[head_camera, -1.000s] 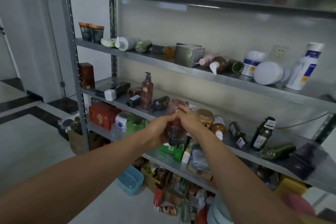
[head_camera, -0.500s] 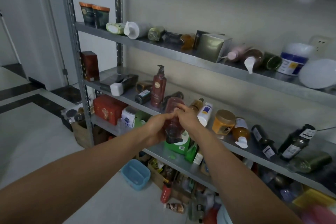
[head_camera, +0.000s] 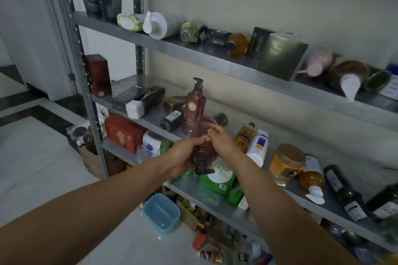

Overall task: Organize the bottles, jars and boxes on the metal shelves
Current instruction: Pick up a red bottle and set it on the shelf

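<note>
- While both bare forearms reached forward from the bottom of the view, the left hand [head_camera: 183, 157] and the right hand [head_camera: 221, 140] together gripped a reddish translucent pump bottle [head_camera: 203, 150], held upside down with its dark pump head [head_camera: 203, 170] pointing downward
- Fingers of the left hand were wrapped around the bottle's lower left side, and fingers of the right hand [head_camera: 212, 130] were curled over its upper right side
- That bottle was held in the air just in front of the middle metal shelf [head_camera: 150, 117], not resting on it
- Just behind it, a matching reddish pump bottle [head_camera: 193, 109] stood upright on that shelf
- To the right on the same shelf lay an amber bottle [head_camera: 244, 135], a white bottle with a blue label [head_camera: 258, 146], an orange jar with a gold lid [head_camera: 285, 161] and dark glass bottles [head_camera: 342, 189]
- At the shelf's left end stood a dark red box [head_camera: 98, 75]
- On the upper shelf [head_camera: 215, 56], bottles lay on their sides beside a tilted olive-green box [head_camera: 282, 56]
- On the lower shelf [head_camera: 193, 191] were a red tin box [head_camera: 123, 133] and green packets [head_camera: 217, 183]
- On the floor sat a blue plastic container [head_camera: 161, 212]
</note>
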